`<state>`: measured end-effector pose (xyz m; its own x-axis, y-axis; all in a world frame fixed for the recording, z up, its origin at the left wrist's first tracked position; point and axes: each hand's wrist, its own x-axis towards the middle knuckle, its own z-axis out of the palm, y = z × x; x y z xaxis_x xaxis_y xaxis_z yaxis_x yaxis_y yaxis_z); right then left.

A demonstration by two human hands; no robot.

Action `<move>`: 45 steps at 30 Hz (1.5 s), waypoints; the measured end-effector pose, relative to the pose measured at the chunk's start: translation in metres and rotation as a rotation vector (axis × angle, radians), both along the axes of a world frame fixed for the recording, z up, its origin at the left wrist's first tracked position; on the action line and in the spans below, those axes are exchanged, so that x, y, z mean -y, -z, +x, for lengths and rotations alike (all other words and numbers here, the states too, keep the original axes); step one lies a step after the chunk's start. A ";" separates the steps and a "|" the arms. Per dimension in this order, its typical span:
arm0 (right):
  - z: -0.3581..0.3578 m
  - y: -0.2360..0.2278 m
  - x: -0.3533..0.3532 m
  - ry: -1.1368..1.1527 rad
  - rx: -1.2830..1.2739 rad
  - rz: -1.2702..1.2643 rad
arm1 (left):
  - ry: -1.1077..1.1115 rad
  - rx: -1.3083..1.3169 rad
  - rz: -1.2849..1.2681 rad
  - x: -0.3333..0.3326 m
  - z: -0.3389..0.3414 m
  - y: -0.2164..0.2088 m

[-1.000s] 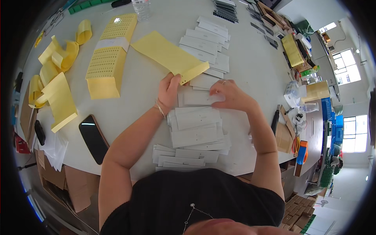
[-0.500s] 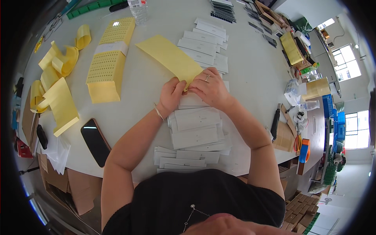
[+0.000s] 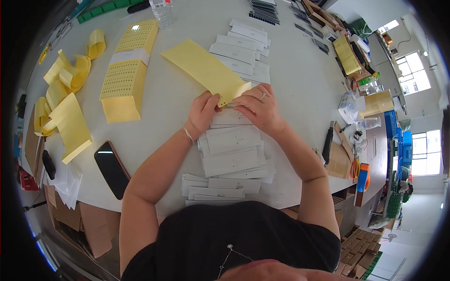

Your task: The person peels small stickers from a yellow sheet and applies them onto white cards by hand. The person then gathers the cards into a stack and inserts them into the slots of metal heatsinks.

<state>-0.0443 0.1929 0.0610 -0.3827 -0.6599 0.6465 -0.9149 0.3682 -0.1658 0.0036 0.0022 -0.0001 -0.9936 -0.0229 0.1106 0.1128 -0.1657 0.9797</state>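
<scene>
My left hand [image 3: 202,112] pinches the near end of a yellow paper strip [image 3: 199,68] between thumb and fingers. The strip slants away to the far left, with a few small dark dots at its near corner. Beside that end, my ringed right hand [image 3: 261,108] has its fingers pinched together; whatever they hold is too small to make out. Under both hands runs a row of overlapping white paper slips [image 3: 229,161], which continues as another overlapping group of white slips [image 3: 236,51] beyond the strip.
At left stand a banded yellow stack [image 3: 123,77] with rows of dark marks and curled yellow strips [image 3: 70,124]. A phone [image 3: 111,168] lies left of my forearm. A water bottle [image 3: 162,14] stands at the far side. To the right lie a black-handled tool [image 3: 328,144] and cardboard [image 3: 338,161].
My right hand has moved slightly away from my left, and its fingers have come off the strip's near end, which now shows with a raised edge. My left hand keeps its pinch.
</scene>
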 end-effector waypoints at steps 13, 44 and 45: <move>-0.005 -0.004 0.014 -0.034 0.137 0.092 | 0.013 -0.088 -0.144 -0.002 0.001 0.000; -0.019 -0.004 -0.042 0.233 0.357 0.436 | -0.134 -0.058 0.043 -0.002 -0.002 0.000; -0.020 -0.004 -0.042 0.244 0.408 0.441 | -0.133 -0.061 0.042 -0.002 -0.001 -0.003</move>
<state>-0.0647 0.2347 0.0649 -0.7130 -0.6932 0.1054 -0.6916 0.6705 -0.2686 0.0024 0.0044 0.0025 -0.9729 -0.1596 0.1673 0.1960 -0.1858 0.9628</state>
